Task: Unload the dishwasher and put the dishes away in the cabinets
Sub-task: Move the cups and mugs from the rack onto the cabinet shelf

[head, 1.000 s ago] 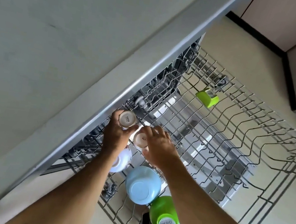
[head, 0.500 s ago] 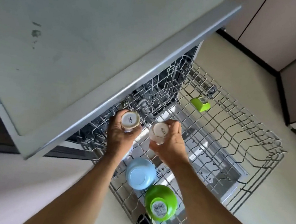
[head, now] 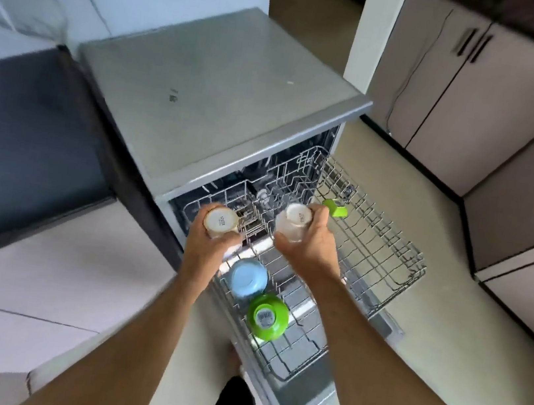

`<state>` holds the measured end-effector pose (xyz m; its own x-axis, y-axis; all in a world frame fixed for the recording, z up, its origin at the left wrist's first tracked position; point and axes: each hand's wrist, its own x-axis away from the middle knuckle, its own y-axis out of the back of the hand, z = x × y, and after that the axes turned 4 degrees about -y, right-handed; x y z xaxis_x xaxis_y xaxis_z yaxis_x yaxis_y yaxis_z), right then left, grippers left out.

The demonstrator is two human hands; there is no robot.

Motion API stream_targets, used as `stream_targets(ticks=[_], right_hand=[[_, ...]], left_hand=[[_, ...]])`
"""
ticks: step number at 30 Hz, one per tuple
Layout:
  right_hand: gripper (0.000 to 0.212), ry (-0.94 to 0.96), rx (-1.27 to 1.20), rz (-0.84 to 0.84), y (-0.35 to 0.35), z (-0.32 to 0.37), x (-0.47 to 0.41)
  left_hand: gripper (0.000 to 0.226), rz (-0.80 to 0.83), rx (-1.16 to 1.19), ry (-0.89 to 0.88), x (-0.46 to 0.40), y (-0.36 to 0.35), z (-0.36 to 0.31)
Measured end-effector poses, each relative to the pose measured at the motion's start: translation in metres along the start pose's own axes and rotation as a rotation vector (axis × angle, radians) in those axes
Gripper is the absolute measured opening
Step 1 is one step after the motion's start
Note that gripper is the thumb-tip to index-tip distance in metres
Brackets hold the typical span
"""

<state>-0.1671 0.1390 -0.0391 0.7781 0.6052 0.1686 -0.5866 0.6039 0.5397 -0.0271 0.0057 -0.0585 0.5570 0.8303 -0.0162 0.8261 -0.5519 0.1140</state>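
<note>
Both hands are full as I watch from the head view. My left hand point(head: 209, 245) has its fingers curled round a small cream ceramic cup point(head: 221, 222), held upside down so the stamped base faces the camera. To its right, my right hand point(head: 309, 243) grips a second cream ceramic cup point(head: 295, 222) the same way, wrapped round the wall with the base up. Both cups hang clear above the pulled-out wire dishwasher rack point(head: 389, 255), just in front of the grey-topped dishwasher point(head: 223, 91).

These cups look light but brittle, and glazed walls may be slick if damp, so I judge a full wrap round the body is the right hold, not a pinch at the rim; knocking the two together would be the risk.

Below my hands, an upturned pale blue plastic bowl point(head: 248, 277) sits in the rack, and touching its near side an upturned bright green plastic bowl point(head: 266, 316) with a barcode label. Those should be light and forgiving, best taken by the edge or cupped over the dome. Further right, a small green plastic piece point(head: 335, 208) rests on the rack's far row. Beige cabinet doors point(head: 448, 90) stand at the right, where I judge the cups could go.
</note>
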Motion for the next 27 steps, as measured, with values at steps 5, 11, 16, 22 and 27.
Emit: stream_targets(ticks=[5, 11, 16, 22, 27], right_hand=[[0.063, 0.205, 0.027, -0.011, 0.009, 0.062, 0.036], [0.068, 0.43, 0.012, 0.046, 0.004, 0.147, 0.069], [0.069, 0.594, 0.0, 0.061, -0.009, 0.227, 0.086], [0.058, 0.766, -0.071, 0.107, -0.041, 0.316, 0.102], [0.048, 0.885, -0.132, 0.158, -0.078, 0.392, 0.112]], left_hand=[[0.035, -0.118, 0.035, -0.093, 0.038, 0.037, -0.068], [0.034, -0.237, -0.041, -0.199, 0.072, 0.095, -0.14], [0.036, -0.324, -0.127, -0.268, 0.078, 0.153, -0.199], [0.037, -0.464, -0.114, -0.315, 0.069, 0.233, -0.253], [0.031, -0.584, -0.023, -0.394, 0.067, 0.296, -0.288]])
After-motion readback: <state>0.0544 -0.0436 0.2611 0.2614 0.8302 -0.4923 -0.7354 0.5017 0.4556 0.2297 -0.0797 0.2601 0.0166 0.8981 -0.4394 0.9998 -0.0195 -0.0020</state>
